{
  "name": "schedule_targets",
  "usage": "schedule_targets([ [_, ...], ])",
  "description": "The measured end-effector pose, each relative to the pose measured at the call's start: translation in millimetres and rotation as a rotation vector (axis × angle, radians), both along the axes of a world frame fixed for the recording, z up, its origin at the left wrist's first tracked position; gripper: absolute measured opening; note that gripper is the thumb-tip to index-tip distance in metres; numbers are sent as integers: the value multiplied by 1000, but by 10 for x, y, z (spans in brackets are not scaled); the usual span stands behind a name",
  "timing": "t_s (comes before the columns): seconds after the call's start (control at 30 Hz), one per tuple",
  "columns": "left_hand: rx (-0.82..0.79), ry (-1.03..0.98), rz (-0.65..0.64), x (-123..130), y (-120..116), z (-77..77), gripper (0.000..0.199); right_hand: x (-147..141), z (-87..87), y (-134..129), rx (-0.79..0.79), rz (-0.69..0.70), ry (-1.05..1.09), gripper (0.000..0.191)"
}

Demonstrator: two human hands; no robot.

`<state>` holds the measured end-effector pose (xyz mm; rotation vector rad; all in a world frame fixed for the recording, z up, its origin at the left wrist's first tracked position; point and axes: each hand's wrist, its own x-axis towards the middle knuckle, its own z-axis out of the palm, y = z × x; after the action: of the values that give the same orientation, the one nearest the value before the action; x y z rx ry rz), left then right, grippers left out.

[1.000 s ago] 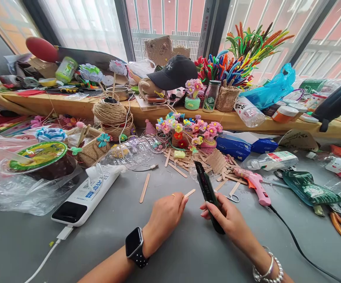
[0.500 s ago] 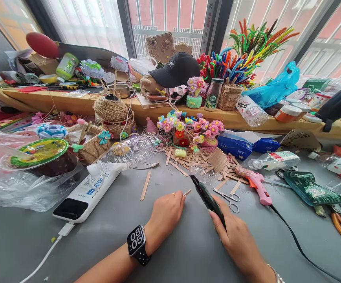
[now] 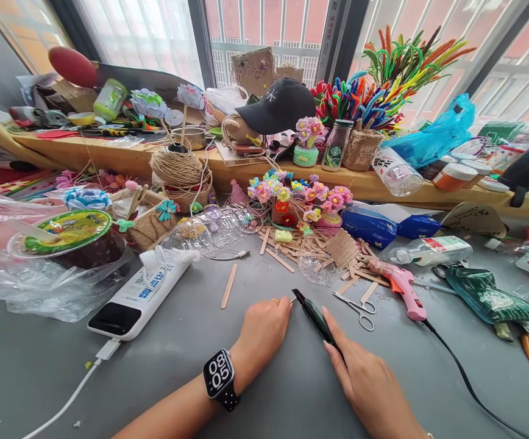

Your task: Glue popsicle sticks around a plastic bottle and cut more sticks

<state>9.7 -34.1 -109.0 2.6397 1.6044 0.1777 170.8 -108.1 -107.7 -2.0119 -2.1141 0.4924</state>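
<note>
My left hand (image 3: 264, 332), with a watch on the wrist, is closed around a thin wooden stick. Only the tip of that stick (image 3: 293, 299) pokes out past the fingers. A dark green utility knife (image 3: 314, 319) is gripped in my right hand (image 3: 369, 378), its black blade end pointing up and left. That end is right beside the stick's tip; whether they touch I cannot tell. A single craft stick (image 3: 229, 286) lies flat to the left of my hands. Small scissors (image 3: 360, 310) rest to the right of the knife.
Behind my hands is a pile of craft sticks (image 3: 310, 247) with clear plastic on it. A pink glue gun (image 3: 408, 296) trails its cord down the right side. On the left are a white power bank (image 3: 139, 299) and a bagged tub (image 3: 70, 235). A crowded wooden ledge (image 3: 246, 161) runs along the back.
My right hand has brought the knife's blade end left and lower, close to the stick's tip. My left hand keeps its closed grip. The whole view has shifted slightly.
</note>
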Motion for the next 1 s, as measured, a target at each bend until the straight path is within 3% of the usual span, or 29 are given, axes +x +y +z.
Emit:
schedule_targets([
  [0.23, 18, 42, -11, 1, 0, 10, 26, 49, -8, -46, 118, 26, -47, 48],
  [0.4, -4, 36, -21, 3, 1, 35, 25, 99, -34, -82, 119, 53, -120, 48],
  [1.0, -38, 73, -15, -6, 24, 6, 23, -4, -79, -107, 346, 46, -384, 47],
])
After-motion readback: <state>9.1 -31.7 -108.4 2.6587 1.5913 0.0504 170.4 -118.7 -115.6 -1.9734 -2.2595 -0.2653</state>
